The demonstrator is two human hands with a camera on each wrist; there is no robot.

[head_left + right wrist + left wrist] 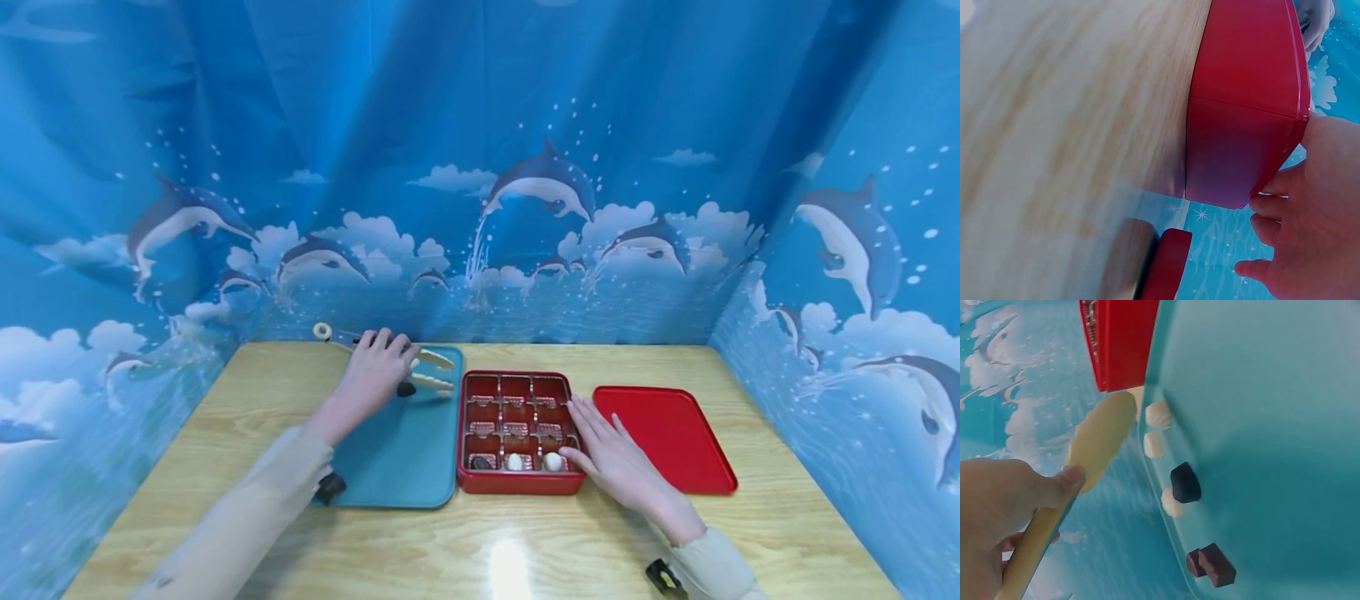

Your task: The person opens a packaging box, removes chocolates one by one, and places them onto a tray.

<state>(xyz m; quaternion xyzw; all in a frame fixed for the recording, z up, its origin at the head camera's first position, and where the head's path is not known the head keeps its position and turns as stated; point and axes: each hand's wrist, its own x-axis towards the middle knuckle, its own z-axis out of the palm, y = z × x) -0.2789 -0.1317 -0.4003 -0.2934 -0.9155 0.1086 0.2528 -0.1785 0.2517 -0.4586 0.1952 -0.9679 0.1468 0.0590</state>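
3 of the 9 compartments in the red box [521, 483] hold something: along the row nearest the person, 1 dark oval [481, 463] at the left, then 2 white pieces [514, 462]. The other 6 compartments have nothing in them.

The left hand [377, 367] grips a pair of pale tongs [1102, 434] over the blue tray [397, 458], with the tips parted and pointing right toward the box. Nothing appears caught between the tips. The left wrist view shows 6 pieces strung along the tray's far rim: a white shell [1159, 415], 2 more pale pieces [1153, 444], a black piece [1185, 482] and 2 brown blocks [1216, 565]. The right hand [611, 462] grasps nothing; it rests against the right side of the box, fingers mostly extended. A red lid [667, 437] lies on the desk [405, 550] to the box's right.

The step in hand looks like picking up from the tray, with the right hand steadying the box. The next move probably calls for bringing the tips down around 1 piece, squeezing just enough to hold it, and lifting it across into an unfilled compartment, likely in the middle row.
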